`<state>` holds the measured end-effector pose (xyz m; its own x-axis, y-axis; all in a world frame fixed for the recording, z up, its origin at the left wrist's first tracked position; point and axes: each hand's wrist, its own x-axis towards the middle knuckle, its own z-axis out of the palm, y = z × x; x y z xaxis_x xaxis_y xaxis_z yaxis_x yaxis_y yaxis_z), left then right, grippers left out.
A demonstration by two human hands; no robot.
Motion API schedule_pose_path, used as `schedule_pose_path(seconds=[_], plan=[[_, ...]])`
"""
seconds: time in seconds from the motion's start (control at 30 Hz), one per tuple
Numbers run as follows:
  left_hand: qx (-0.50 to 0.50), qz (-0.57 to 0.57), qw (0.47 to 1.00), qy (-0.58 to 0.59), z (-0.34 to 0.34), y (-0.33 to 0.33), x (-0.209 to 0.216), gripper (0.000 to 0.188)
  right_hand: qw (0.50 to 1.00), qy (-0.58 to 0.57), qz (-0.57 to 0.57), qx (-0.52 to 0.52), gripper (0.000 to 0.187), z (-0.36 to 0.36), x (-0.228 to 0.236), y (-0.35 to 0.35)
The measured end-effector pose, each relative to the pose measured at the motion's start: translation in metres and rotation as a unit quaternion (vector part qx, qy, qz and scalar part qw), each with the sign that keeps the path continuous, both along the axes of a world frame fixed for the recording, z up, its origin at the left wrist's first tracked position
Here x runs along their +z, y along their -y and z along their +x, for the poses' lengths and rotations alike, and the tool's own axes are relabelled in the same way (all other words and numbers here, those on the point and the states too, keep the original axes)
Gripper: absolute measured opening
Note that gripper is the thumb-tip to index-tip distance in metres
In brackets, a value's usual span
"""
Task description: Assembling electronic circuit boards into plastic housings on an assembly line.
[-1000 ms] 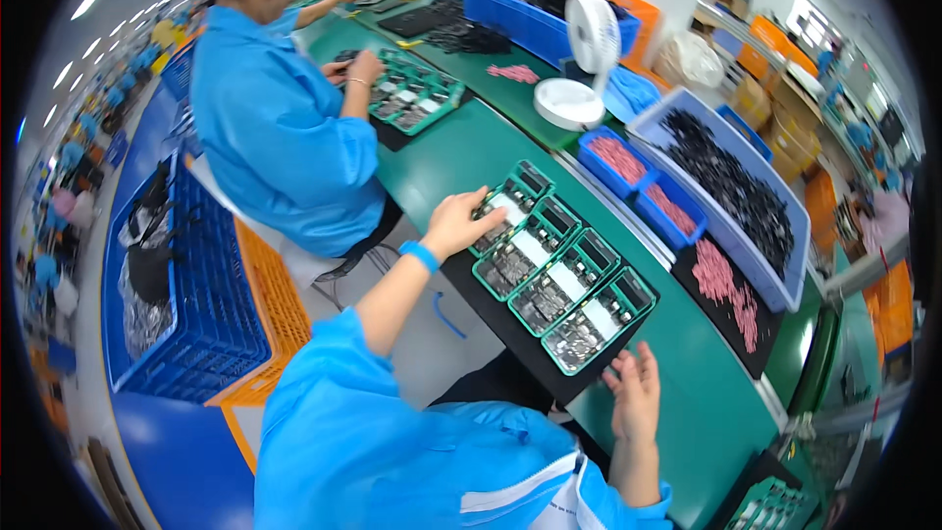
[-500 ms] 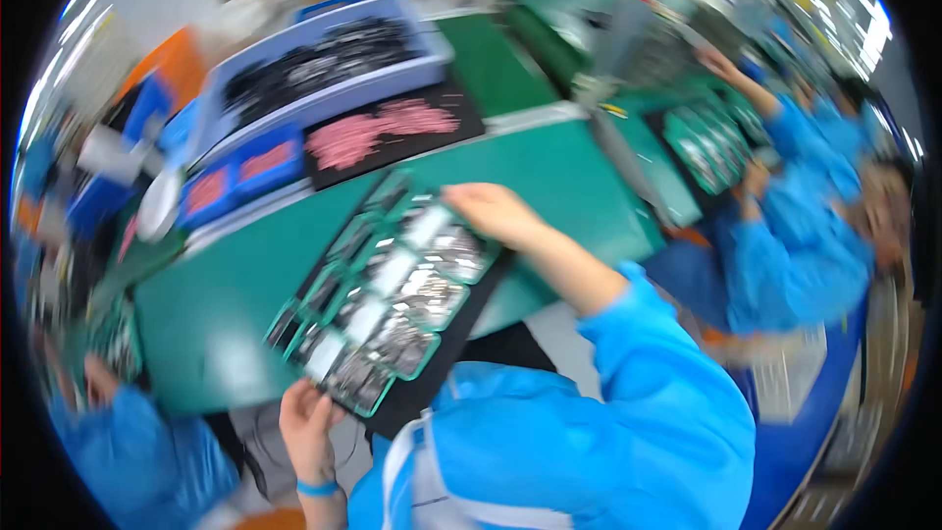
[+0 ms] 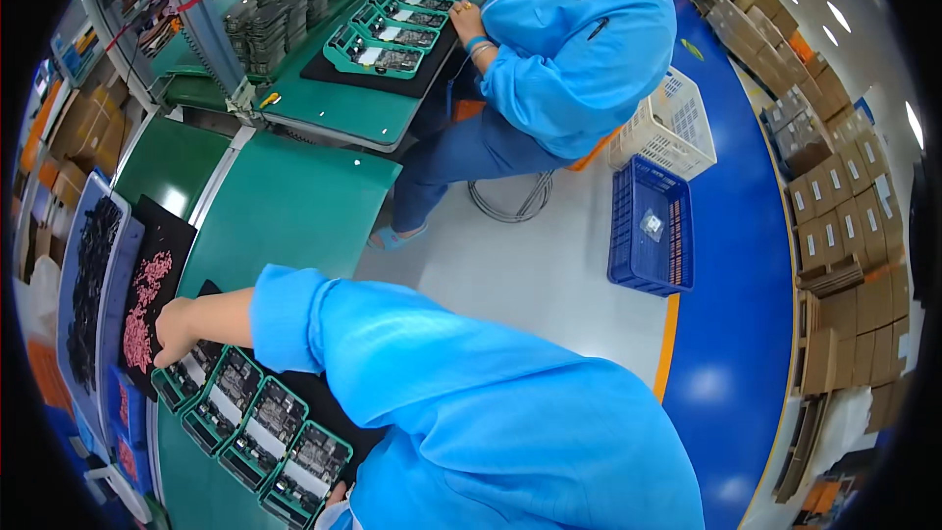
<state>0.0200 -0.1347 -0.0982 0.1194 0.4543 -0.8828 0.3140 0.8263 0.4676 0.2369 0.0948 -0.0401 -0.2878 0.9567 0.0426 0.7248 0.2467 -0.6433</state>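
A row of several green frames (image 3: pixel 257 365), each holding dark circuit boards with a pale rectangular label, lies at the lower left on a black mat (image 3: pixel 339 402). My right hand (image 3: pixel 175 332) reaches over the far end of the row, beside a scatter of small pink pieces (image 3: pixel 143 299). Its fingers point down and are pressed together; what they hold, if anything, is hidden. Only a bit of my left hand (image 3: pixel 339 493) shows, against the nearest frame's edge. My sleeve covers the rest.
A lilac bin (image 3: pixel 120 245) of black parts and blue trays (image 3: pixel 135 402) of pink pieces stand far left. Across a gap, a co-worker (image 3: pixel 559 59) sits at another green bench with similar frames (image 3: pixel 388 34) and stacked grey parts (image 3: pixel 270 25). Blue and white crates (image 3: pixel 648 226) stand on the floor.
The view has swung to the right, so the frames and pink pieces now sit at the lower left. My right hand is now beside the pink pieces; my left hand is mostly hidden.
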Motion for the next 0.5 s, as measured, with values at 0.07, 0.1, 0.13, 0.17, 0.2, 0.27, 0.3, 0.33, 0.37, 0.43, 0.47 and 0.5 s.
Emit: schedule_pose_path(seconds=[0.07,0.1,0.13,0.17,0.2,0.27,0.3,0.33,0.37,0.43,0.47,0.5], plan=[[0.031,-0.067,0.997,0.017,0.001,0.0,-0.011,0.042,1.0,-0.009,0.013,-0.005,0.061,-0.001,-0.001,-0.006],[0.052,-0.099,0.993,0.025,-0.003,-0.001,-0.015,0.044,1.0,-0.014,0.027,-0.006,0.062,-0.004,0.002,-0.011],[0.072,-0.127,0.989,0.033,-0.009,-0.007,-0.015,0.046,0.998,-0.047,0.045,-0.007,0.067,0.004,0.003,-0.02],[0.132,-0.146,0.979,0.044,-0.031,0.0,-0.011,0.048,0.996,-0.064,0.066,0.001,0.07,-0.009,0.003,-0.027],[0.191,-0.163,0.966,0.059,-0.052,0.009,-0.004,0.05,0.992,-0.074,0.1,0.02,0.069,-0.01,-0.001,-0.034],[-0.037,0.249,0.931,0.266,-0.059,0.063,0.002,0.051,0.989,-0.144,-0.001,0.032,0.061,-0.008,0.019,-0.012],[-0.051,0.219,0.927,0.301,-0.037,0.062,0.029,0.051,0.985,-0.161,-0.051,-0.021,0.054,0.018,0.016,-0.003],[-0.065,0.157,0.943,0.287,-0.026,0.056,0.048,0.049,0.975,-0.207,-0.064,-0.054,0.047,0.038,0.003,0.0],[-0.071,0.136,0.948,0.278,-0.031,0.052,0.061,0.048,0.975,-0.215,-0.026,-0.06,0.042,0.039,0.0,0.002],[-0.063,0.115,0.937,0.323,-0.059,0.048,0.055,0.049,0.972,-0.227,0.029,-0.063,0.035,0.035,-0.005,0.005],[-0.055,0.124,0.935,0.327,-0.07,0.049,0.058,0.049,0.955,-0.289,0.038,-0.048,0.039,0.025,-0.004,0.008],[-0.049,0.132,0.933,0.331,-0.079,0.05,0.061,0.049,0.939,-0.338,0.013,-0.058,0.042,0.008,-0.008,0.005]])
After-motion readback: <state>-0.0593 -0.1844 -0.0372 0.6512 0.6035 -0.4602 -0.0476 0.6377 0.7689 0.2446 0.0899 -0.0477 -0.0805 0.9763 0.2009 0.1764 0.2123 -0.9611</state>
